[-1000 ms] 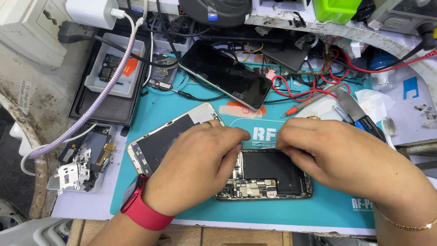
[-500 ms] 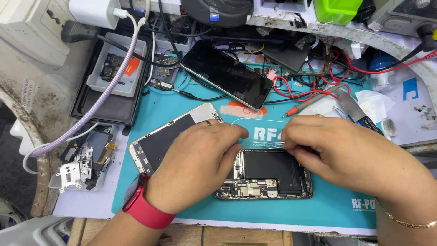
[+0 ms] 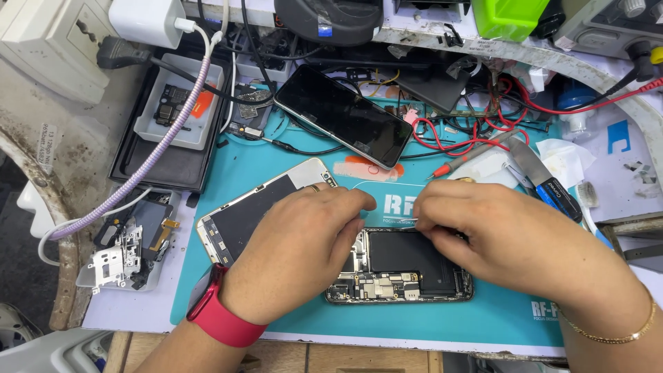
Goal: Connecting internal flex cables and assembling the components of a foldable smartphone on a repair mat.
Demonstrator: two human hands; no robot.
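Observation:
An opened phone body (image 3: 407, 269) with its black battery and circuit board exposed lies on a teal work mat (image 3: 290, 159). Both hands rest over its upper edge. My left hand (image 3: 304, 252), with a red band on the wrist, covers the phone's left end, fingers curled down. My right hand (image 3: 514, 238), with a thin gold bracelet, pinches at the phone's top edge; what the fingertips hold is hidden. A detached screen panel (image 3: 245, 211) lies face down beside the left hand, partly under it.
A second dark phone (image 3: 342, 114) lies at the back of the mat among red wires (image 3: 456, 141). A black tray with a grey parts box (image 3: 176, 110) sits at the left, loose phone parts (image 3: 128, 245) below it. Tools (image 3: 545, 183) and tissue lie at the right.
The two hands have drawn slightly closer over the phone's top edge, fingertips shifting a little. The phone and screen panel have not moved.

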